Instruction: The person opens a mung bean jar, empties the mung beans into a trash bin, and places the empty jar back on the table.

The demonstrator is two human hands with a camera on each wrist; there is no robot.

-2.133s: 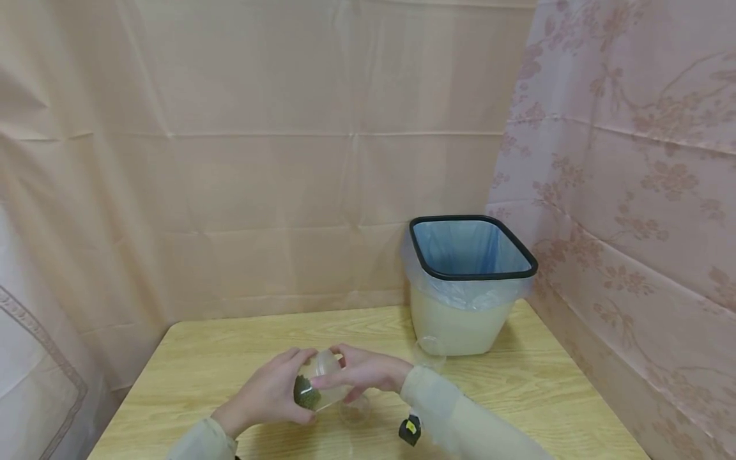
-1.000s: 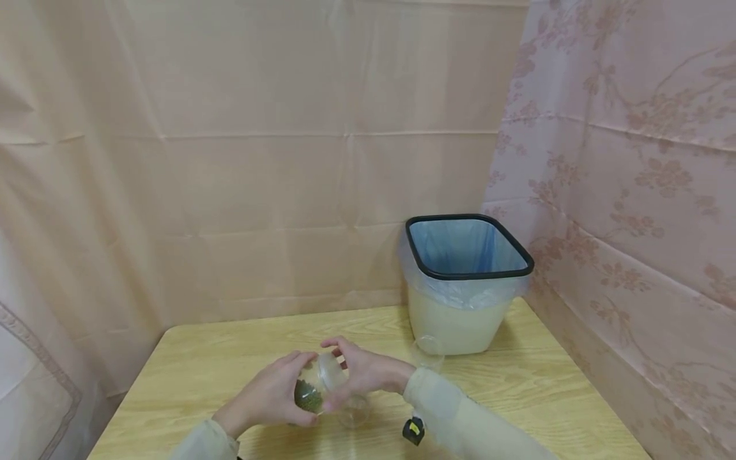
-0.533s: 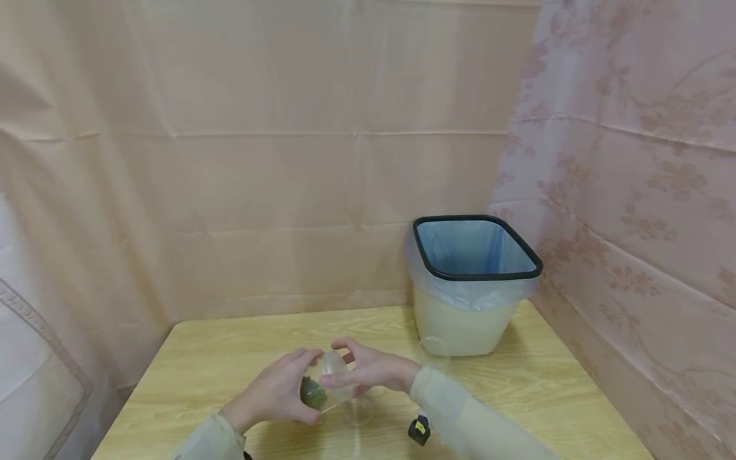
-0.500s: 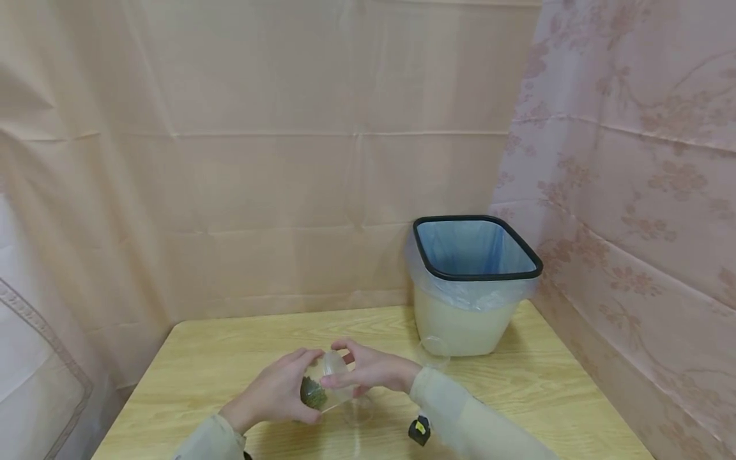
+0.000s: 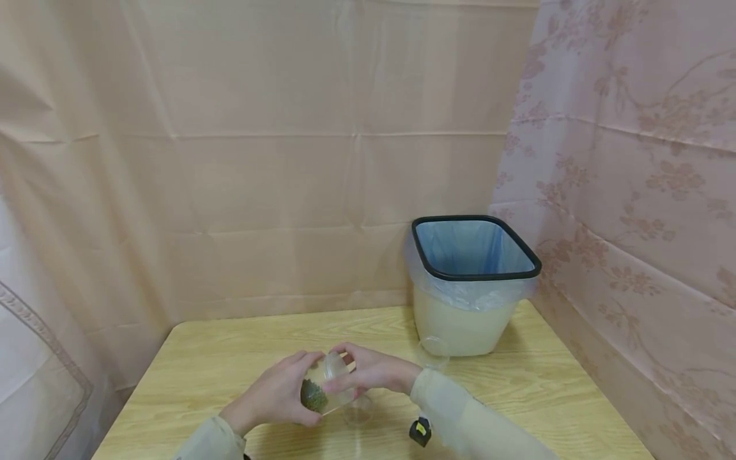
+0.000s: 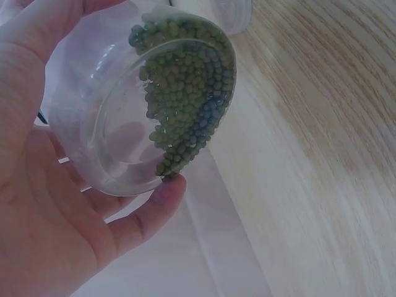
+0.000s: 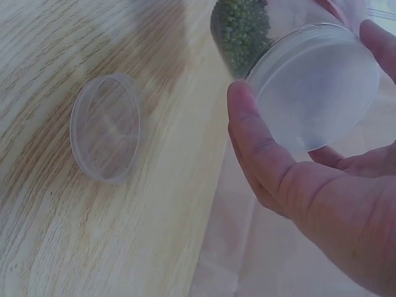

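Observation:
My left hand [image 5: 276, 393] grips a clear plastic jar [image 6: 80, 117] round its side. The jar is tipped over, and small green beans [image 6: 179, 86], which look like mung beans, are heaped against one side inside it. My right hand [image 5: 376, 370] holds the clear lid [image 7: 322, 93] at the jar's mouth, its fingers and thumb spread round the rim. Whether the lid is tight or loose cannot be told. Beside the hands, a second clear round lid [image 7: 105, 130] rests on the table.
A cream bin [image 5: 460, 326] with a blue-tinted liner and black rim stands at the table's back right. Close to its base is a clear round piece [image 5: 434, 348]. A small black object with a yellow mark [image 5: 420, 431] shows below my right sleeve. Curtains hang behind and at the right.
The right fingers spread wider round the lid about a second ago, then closed on its rim again. Both hands have shifted slightly right in view. The jar stays tipped in my left hand.

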